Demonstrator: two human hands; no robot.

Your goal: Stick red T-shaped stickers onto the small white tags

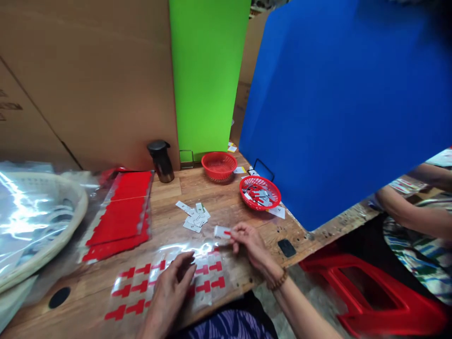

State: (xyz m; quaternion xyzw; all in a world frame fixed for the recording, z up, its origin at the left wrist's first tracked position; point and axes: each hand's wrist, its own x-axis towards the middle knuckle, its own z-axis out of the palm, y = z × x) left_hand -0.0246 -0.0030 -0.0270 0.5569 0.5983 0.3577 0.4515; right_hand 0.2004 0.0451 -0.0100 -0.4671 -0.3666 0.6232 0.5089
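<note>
My right hand [250,246] pinches a small whitish card [221,231] with a red strip at its near end, above the table's middle. My left hand [173,285] is loosely curved, thumb apart from the fingers, resting over a clear plastic sheet [178,308]. Rows of red T-shaped pieces [139,286] show on that sheet, some of them hidden under the left hand. Just beyond it lies a loose pile of small printed white cards [196,217]. To the right of the pile stands a red basket [243,197] holding mixed cards and red pieces.
Another red basket [219,165] is farther back, near a dark lidded bottle [163,162]. Stacked red sheets [122,207] lie left, beside a large pale basket [83,207] with plastic. Green [208,75] and blue panels [339,103] stand behind; a person's arm [413,207] shows right.
</note>
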